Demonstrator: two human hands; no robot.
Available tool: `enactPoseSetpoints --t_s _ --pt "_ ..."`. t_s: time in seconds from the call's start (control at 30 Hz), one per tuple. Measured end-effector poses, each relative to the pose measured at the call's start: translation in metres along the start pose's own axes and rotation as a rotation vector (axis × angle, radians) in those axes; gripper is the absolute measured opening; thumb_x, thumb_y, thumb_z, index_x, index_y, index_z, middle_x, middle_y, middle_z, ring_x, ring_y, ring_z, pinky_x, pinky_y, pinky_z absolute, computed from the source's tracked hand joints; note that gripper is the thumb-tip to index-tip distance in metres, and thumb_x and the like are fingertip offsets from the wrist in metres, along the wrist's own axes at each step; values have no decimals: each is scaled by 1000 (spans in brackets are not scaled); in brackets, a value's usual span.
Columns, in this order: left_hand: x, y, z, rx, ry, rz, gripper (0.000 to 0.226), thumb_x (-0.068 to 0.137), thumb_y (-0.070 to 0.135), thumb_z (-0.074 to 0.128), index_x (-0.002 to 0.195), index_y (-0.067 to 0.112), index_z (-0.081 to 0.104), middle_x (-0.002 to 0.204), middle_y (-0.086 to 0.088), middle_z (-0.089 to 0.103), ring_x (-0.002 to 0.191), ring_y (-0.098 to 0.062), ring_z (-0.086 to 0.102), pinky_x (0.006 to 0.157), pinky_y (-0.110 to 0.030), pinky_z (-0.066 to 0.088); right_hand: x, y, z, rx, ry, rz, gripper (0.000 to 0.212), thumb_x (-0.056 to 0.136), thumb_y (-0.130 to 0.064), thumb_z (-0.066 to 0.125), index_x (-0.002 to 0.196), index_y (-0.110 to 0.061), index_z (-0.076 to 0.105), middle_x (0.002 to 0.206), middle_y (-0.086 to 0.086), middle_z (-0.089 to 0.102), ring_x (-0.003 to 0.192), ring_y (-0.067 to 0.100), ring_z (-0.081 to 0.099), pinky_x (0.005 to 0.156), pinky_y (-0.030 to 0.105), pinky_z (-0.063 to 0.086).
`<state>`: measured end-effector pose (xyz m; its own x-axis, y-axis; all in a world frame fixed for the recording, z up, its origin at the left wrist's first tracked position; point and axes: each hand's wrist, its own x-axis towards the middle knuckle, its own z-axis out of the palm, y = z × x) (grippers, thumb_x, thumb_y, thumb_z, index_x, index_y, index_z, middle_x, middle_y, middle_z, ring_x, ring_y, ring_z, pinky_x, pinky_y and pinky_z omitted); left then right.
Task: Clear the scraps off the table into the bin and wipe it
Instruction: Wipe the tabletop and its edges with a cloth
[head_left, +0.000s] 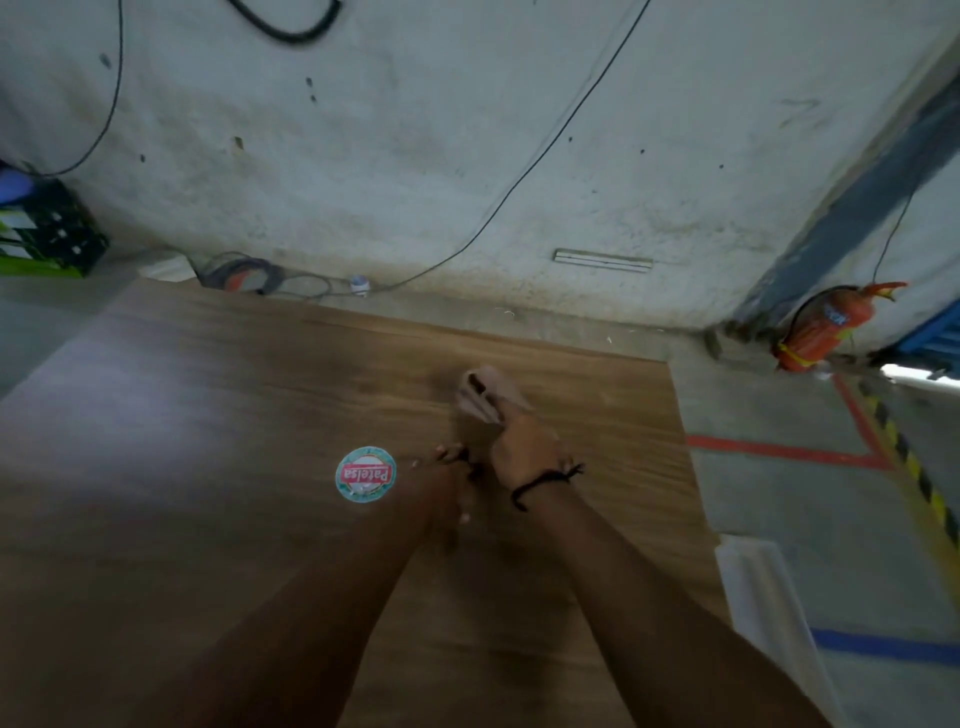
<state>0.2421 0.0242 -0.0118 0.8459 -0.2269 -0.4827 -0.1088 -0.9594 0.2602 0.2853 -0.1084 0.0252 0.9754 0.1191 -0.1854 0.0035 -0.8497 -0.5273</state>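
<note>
Hands meet near the middle of the brown wooden table (208, 415). The right hand (522, 449) is closed around a crumpled pale pink cloth (485, 392), which sticks out past the fingers and looks blurry. A black string is tied on that wrist. The left hand (447, 486) sits just beside it, low on the table; I cannot tell if it is holding anything. A round sticker (365, 474) with red letters lies flat next to the left hand.
</note>
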Motion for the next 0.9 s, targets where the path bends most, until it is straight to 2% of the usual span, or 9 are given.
enactPoseSetpoints --t_s 0.07,0.13,0.23,0.33,0.4,0.53,0.7,0.8,0.9 --pt "2 1 0 -26 8 13 81 85 28 67 150 21 20 161 -4 7 148 -28 6 115 -54 14 21 29 -31 -65 131 11 66 81 -4 45 139 -35 42 140 7 51 120 34 53 99 47 45" --pt "3 1 1 -69 16 4 81 83 26 69 150 22 23 162 -3 5 148 -28 4 115 -55 13 49 76 -59 -167 215 92 66 81 -7 48 140 -34 40 146 5 45 127 35 47 105 50 39" --pt "2 -1 0 -147 47 -5 81 81 22 71 148 22 27 162 -2 4 148 -25 3 115 -54 9 85 143 -76 -317 179 372 54 84 -15 43 136 -31 44 143 16 44 130 42 39 110 56 28" --pt "2 -2 -1 -172 44 -10 81 80 19 71 148 23 27 162 -2 4 148 -26 1 116 -54 8 120 197 -61 -335 120 488 53 81 -25 36 133 -26 47 134 20 49 121 45 46 102 58 38" --pt "2 -1 -1 -177 42 -14 81 80 18 71 148 23 27 162 -2 5 148 -26 2 116 -53 8 127 190 -43 -389 95 440 55 81 -29 29 134 -26 45 136 19 47 120 46 46 98 60 41" --pt "2 -3 -1 -173 41 -24 81 80 17 71 148 23 28 162 -1 4 148 -26 3 116 -51 9 93 71 -8 -454 16 215 44 98 -31 23 141 -33 34 150 12 33 133 41 34 105 61 32" --pt "1 -2 -1 -109 26 1 82 81 22 70 149 25 24 161 -3 5 148 -29 2 115 -56 13 46 -18 13 -285 -150 -161 56 92 -14 38 141 -41 36 144 5 47 128 30 47 103 43 42" --pt "-4 -1 -7 -145 14 6 80 83 20 68 150 23 23 162 -4 3 148 -29 0 115 -56 10 55 -7 -14 -134 -22 -169 66 88 0 37 142 -38 36 142 7 49 124 31 50 102 43 43" --pt "-7 2 -7 -167 31 -7 80 82 18 69 149 22 25 162 -4 2 148 -27 -1 116 -52 6 83 45 -55 -255 134 -65 59 87 -4 43 140 -29 42 139 13 52 120 35 53 100 45 44"
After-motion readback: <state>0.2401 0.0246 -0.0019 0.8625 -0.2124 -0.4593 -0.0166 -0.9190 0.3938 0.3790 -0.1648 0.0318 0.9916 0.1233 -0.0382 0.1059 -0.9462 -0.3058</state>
